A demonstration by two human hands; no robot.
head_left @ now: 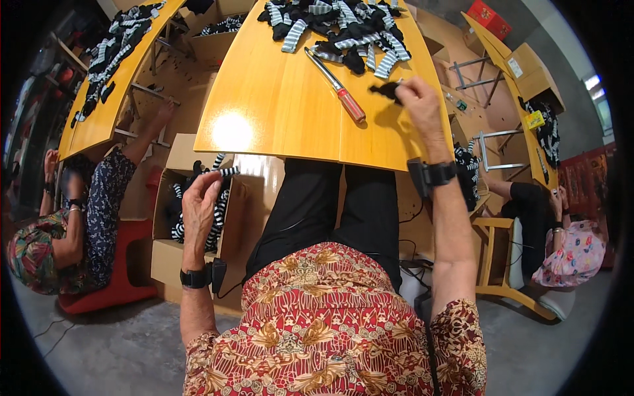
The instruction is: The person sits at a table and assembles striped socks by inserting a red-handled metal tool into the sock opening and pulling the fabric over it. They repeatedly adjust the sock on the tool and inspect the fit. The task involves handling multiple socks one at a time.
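My left hand [201, 203] is over the open cardboard box [169, 249] beside my legs, its fingers closed on a black-and-white striped sock [226, 171]. More striped socks [216, 224] lie inside that box. Above the right side of the table [264, 112], my right hand [422, 105] pinches a small black fabric piece [384, 90]; much of it is hidden by the fingers. To the left of this hand rests a long metal tool with a red handle [350, 104]. A heap of black and grey-striped socks [343, 33] covers the table's far end.
On my left, a person [49, 247] sits on a red chair [122, 284] at another table with socks [109, 63]. To the right, another person [571, 254] sits on a wooden-framed chair [495, 264], near a cardboard box [535, 76] on a table.
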